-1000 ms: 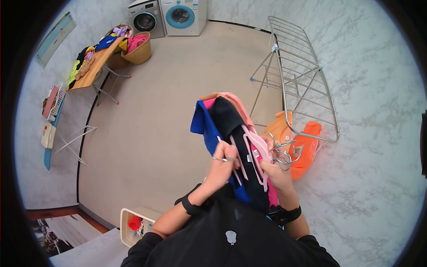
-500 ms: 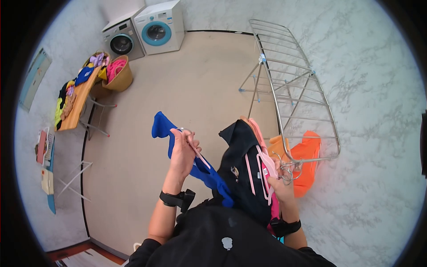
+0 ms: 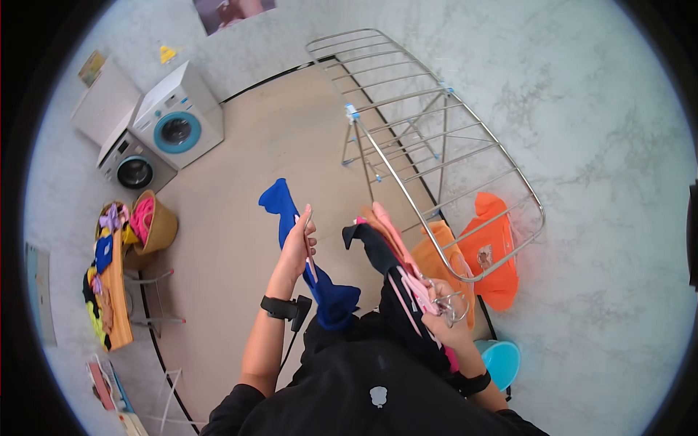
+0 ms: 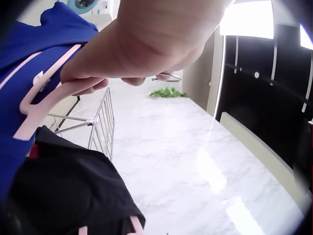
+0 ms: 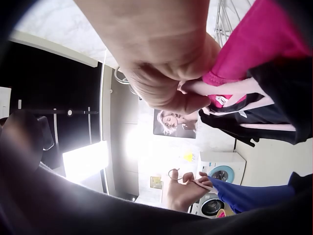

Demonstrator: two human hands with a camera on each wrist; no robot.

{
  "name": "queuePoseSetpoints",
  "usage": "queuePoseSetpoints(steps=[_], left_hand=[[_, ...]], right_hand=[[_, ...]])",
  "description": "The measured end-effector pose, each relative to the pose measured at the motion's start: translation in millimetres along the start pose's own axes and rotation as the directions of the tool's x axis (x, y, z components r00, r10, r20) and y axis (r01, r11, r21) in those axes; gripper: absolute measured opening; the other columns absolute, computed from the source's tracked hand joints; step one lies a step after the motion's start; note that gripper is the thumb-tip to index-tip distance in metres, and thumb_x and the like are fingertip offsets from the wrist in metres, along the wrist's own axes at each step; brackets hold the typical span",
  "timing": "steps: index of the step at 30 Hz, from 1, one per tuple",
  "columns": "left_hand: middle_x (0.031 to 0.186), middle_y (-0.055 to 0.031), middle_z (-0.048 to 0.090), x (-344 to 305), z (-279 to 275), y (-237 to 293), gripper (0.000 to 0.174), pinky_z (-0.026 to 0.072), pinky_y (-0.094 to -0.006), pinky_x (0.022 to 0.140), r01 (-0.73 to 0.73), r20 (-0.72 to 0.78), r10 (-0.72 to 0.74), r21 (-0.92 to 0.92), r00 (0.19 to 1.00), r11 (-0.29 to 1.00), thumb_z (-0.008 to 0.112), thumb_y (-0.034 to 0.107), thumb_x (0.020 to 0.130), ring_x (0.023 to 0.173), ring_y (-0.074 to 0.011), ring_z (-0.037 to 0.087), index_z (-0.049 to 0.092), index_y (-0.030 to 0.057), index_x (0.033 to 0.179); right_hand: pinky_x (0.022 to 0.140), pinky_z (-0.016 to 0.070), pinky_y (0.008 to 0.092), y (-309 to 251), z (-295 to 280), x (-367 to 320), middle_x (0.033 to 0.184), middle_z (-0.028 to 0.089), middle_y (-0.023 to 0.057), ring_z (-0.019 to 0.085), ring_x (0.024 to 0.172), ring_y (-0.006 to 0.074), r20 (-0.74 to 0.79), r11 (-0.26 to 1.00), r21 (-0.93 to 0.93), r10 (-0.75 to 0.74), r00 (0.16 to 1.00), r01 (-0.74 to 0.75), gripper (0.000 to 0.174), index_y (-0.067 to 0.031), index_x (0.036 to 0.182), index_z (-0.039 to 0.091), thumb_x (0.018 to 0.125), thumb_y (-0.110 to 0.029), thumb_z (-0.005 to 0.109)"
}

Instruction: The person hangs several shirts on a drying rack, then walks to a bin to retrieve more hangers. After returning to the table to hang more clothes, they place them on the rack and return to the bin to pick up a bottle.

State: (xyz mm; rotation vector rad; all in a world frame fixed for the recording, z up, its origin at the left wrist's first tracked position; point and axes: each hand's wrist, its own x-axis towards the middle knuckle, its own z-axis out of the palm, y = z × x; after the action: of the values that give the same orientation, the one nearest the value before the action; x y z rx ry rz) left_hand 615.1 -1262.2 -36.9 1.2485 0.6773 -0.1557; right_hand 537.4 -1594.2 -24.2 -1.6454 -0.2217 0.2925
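Observation:
My left hand (image 3: pixel 294 251) grips a pink hanger (image 4: pixel 44 105) that carries a blue garment (image 3: pixel 336 296). In the left wrist view the fingers curl round the hanger's top. My right hand (image 3: pixel 449 325) holds several pink hangers (image 3: pixel 413 285) together near their metal hooks (image 3: pixel 456 309). From these hang a black garment (image 3: pixel 376 251) and, behind it, pink and orange-brown ones. A magenta garment (image 5: pixel 259 44) lies against the right hand in the right wrist view. The two hands are apart, with the blue garment to the left of the bunch.
A metal drying rack (image 3: pixel 436 134) stands ahead on the right, with orange clothes (image 3: pixel 488 254) by its lower end. A turquoise bucket (image 3: pixel 502 363) is at the lower right. Washing machines (image 3: pixel 182 120), a basket (image 3: pixel 161 227) and a wooden table (image 3: pixel 118 298) with clothes are on the left.
The left hand with the blue garment has moved left, away from the bunch in the right hand. The view has turned right; the rack appears nearer the middle and the bucket shows.

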Motion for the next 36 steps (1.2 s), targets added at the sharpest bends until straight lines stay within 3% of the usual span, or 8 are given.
queuePoseSetpoints(steps=[7, 8, 17, 19, 23, 28, 31, 36], left_hand=[[0.063, 0.0088, 0.028, 104.8, 39.2, -24.6, 0.031, 0.0184, -0.0226, 0.046, 0.15, 0.274, -0.271, 0.392, 0.923, 0.908, 0.039, 0.042, 0.087, 0.049, -0.0049, 0.024, 0.035, 0.0213, 0.064], [0.065, 0.0073, 0.031, 118.6, 48.2, -30.3, 0.019, 0.0204, -0.0218, 0.042, 0.161, 0.299, -0.302, 0.417, 0.906, 0.895, 0.034, 0.026, 0.085, 0.048, -0.0059, 0.027, 0.04, 0.0205, 0.067], [0.07, 0.0011, 0.048, 211.9, 131.2, -61.0, 0.01, 0.021, -0.0234, 0.037, 0.155, 0.485, -0.519, 0.608, 0.704, 0.779, 0.038, 0.022, 0.086, 0.044, -0.0078, 0.031, 0.046, 0.0184, 0.089], [0.073, -0.0001, 0.048, 237.5, 144.3, -67.3, 0.018, 0.0239, -0.0249, 0.037, 0.183, 0.562, -0.596, 0.621, 0.574, 0.762, 0.038, 0.024, 0.088, 0.045, -0.0089, 0.033, 0.047, 0.0169, 0.102], [0.072, -0.0002, 0.05, 283.2, 164.9, -93.6, 0.015, 0.0289, -0.0253, 0.04, 0.139, 0.591, -0.637, 0.67, 0.496, 0.729, 0.04, 0.025, 0.09, 0.046, -0.0098, 0.038, 0.049, 0.0151, 0.096], [0.083, -0.0023, 0.056, 294.6, 178.0, -102.7, 0.027, 0.0409, -0.0301, 0.049, 0.054, 0.653, -0.481, 0.561, 0.585, 0.826, 0.048, 0.029, 0.094, 0.059, -0.0147, 0.05, 0.054, 0.0086, 0.11], [0.079, -0.0019, 0.056, 313.1, 173.7, -114.7, 0.031, 0.0428, -0.0278, 0.051, 0.023, 0.621, -0.487, 0.603, 0.614, 0.798, 0.043, 0.034, 0.095, 0.061, -0.0133, 0.052, 0.058, 0.007, 0.098], [0.078, -0.0036, 0.058, 350.2, 154.7, -131.6, 0.031, 0.0454, -0.0269, 0.056, 0.022, 0.761, -0.431, 0.482, 0.485, 0.876, 0.04, 0.028, 0.093, 0.064, -0.0151, 0.054, 0.057, 0.0051, 0.104]], right_hand=[[0.074, 0.0404, 0.0267, -14.7, 22.0, -14.6, 0.098, 0.053, 0.0096, 0.051, 0.084, 0.017, -0.105, 0.996, -0.08, 0.026, 0.994, -0.035, 0.022, -0.0042, 0.08, 0.046, 0.061, 0.002, 0.053], [0.074, 0.0404, 0.0267, -12.5, 27.0, -18.8, 0.098, 0.053, 0.0096, 0.051, 0.084, 0.017, -0.158, 0.996, -0.073, 0.037, 0.987, -0.049, 0.022, -0.0042, 0.08, 0.046, 0.061, 0.002, 0.053], [0.079, 0.0414, 0.0292, -28.1, 93.0, -48.5, 0.102, 0.056, 0.0123, 0.053, 0.091, 0.0217, -0.499, 0.982, -0.016, 0.156, 0.852, -0.189, 0.025, -0.0044, 0.086, 0.048, 0.062, 0.0, 0.054], [0.081, 0.0415, 0.0289, -25.3, 107.6, -51.1, 0.106, 0.056, 0.0127, 0.053, 0.091, 0.0224, -0.572, 0.971, -0.081, 0.141, 0.808, -0.226, 0.023, -0.0045, 0.083, 0.047, 0.062, 0.002, 0.054], [0.082, 0.0414, 0.0286, -38.5, 140.1, -56.0, 0.107, 0.056, 0.013, 0.054, 0.092, 0.0217, -0.702, 0.971, 0.093, 0.222, 0.677, -0.222, 0.023, -0.0049, 0.081, 0.045, 0.062, 0.004, 0.053], [0.087, 0.0401, 0.031, -38.3, 171.7, -60.0, 0.103, 0.057, 0.0149, 0.054, 0.104, 0.0235, -0.812, 0.973, 0.067, 0.181, 0.555, -0.219, 0.019, -0.0044, 0.074, 0.041, 0.06, 0.006, 0.05], [0.088, 0.0399, 0.0315, -39.8, 185.0, -60.5, 0.103, 0.058, 0.0149, 0.054, 0.106, 0.0241, -0.85, 0.962, 0.125, 0.23, 0.475, -0.242, 0.02, -0.0046, 0.074, 0.041, 0.06, 0.007, 0.05], [0.084, 0.0393, 0.028, -42.0, 190.6, -56.1, 0.101, 0.058, 0.0125, 0.054, 0.1, 0.021, -0.897, 0.974, 0.103, 0.178, 0.404, -0.2, 0.022, -0.005, 0.076, 0.042, 0.06, 0.008, 0.05]])
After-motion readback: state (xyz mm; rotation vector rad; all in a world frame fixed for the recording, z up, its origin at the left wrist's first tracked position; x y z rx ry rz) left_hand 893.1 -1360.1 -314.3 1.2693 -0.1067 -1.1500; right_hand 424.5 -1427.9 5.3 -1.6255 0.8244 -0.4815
